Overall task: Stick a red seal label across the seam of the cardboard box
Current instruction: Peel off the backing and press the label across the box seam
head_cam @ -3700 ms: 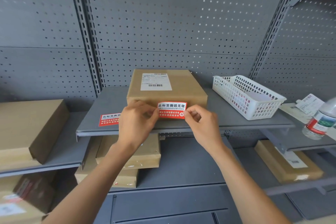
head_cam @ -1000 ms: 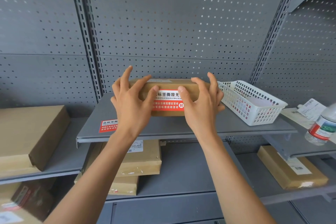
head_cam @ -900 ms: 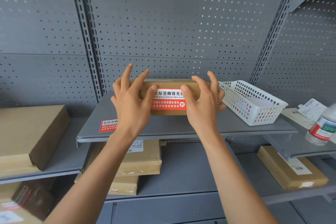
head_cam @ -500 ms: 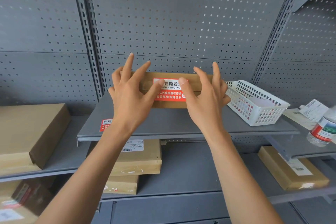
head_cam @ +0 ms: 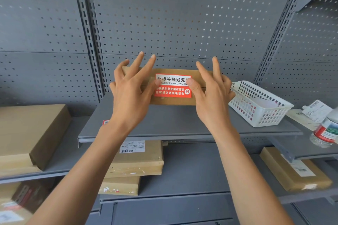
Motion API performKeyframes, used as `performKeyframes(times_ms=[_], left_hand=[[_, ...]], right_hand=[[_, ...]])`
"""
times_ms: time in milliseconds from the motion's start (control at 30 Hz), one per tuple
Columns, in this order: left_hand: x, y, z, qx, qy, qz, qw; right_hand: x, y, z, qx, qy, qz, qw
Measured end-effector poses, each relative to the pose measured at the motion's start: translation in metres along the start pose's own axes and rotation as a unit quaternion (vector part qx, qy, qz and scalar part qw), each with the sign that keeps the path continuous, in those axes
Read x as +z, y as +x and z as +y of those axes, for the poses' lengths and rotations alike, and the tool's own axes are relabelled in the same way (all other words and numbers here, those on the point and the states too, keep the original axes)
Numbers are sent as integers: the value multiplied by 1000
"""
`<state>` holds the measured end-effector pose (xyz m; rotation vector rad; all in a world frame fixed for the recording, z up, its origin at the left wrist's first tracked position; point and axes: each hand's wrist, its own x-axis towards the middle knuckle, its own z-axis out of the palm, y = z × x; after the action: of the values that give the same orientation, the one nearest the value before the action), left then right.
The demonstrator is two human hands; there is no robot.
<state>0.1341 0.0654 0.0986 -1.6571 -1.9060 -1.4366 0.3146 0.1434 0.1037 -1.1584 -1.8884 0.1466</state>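
Under my thumbs the red seal label point(head_cam: 172, 86) looks smooth and slightly glossy; the cardboard box point(head_cam: 173, 101) is matt brown, the shelf point(head_cam: 182, 124) matt grey metal.

Cardboard box point(head_cam: 170, 101): plain brown; seal label point(head_cam: 172, 86): white upper band with dark characters, red lower band with white characters. Shelf point(head_cam: 175, 122) and perforated back panel point(head_cam: 182, 23): uniform grey, the panel dotted with regular holes. Basket point(head_cam: 259, 104): white lattice.

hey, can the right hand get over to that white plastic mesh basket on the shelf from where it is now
Probably yes. The right hand rests on the brown cardboard box, and the white plastic mesh basket sits just beside it on the same grey metal shelf, with nothing between them.
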Motion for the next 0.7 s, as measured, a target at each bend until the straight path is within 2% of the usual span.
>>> performKeyframes(times_ms=[333, 700], left_hand=[[-4, 0, -1, 14, 42, -6, 999], [-10, -1, -6, 23, 20, -28, 999]], right_hand=[[0, -4, -8, -8, -32, -17, 999], [-3, 0, 2, -30, -29, -59, 997]])
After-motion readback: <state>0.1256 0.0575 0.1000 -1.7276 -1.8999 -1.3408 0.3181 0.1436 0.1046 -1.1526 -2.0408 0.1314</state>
